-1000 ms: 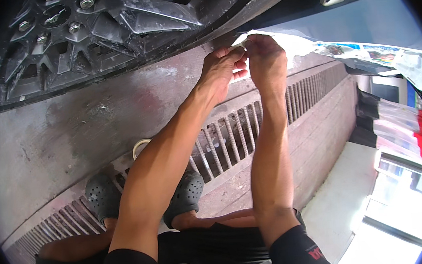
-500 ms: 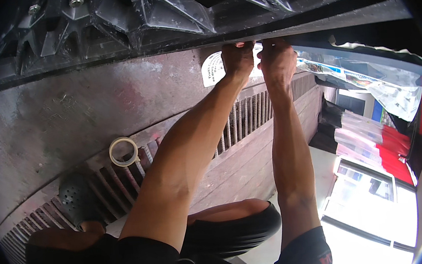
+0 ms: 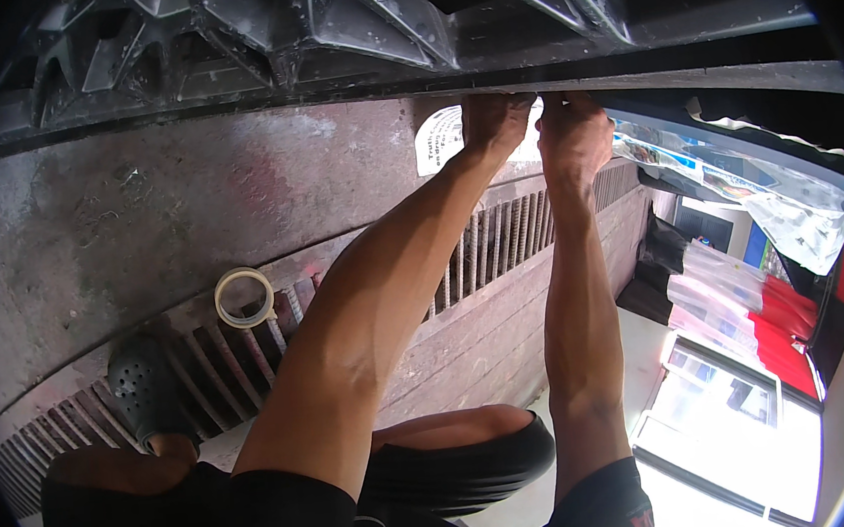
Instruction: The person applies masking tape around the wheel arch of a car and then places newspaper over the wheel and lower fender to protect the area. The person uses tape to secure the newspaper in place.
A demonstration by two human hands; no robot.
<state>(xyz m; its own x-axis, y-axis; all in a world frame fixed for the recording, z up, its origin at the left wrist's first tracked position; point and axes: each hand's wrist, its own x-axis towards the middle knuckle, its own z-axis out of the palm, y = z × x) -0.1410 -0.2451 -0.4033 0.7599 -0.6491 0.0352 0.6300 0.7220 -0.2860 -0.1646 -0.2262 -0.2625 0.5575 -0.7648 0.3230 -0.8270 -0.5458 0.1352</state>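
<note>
Both my arms stretch out to the lower edge of a black ribbed plastic vehicle part (image 3: 361,28). My left hand (image 3: 496,122) is curled up against that edge, its fingertips hidden under it. Close to its right, my right hand (image 3: 575,138) has bent fingers pinched at the same edge; what they hold, if anything, cannot be made out. Behind and between the hands shows a white printed sheet of paper (image 3: 440,143), lying near the floor below the edge. My left hand covers part of the sheet.
A roll of masking tape (image 3: 269,302) lies by the floor drain grate (image 3: 472,259). My dark clog (image 3: 140,389) rests on the grate. Printed paper and clear plastic film (image 3: 801,230) hang from a panel at right. Red and clear sheeting (image 3: 784,332) stands beyond, near a bright opening.
The view has shifted slightly, so the black part and both hands appear a little lower and further right. Both hands stay at the edge, with small finger movements.
</note>
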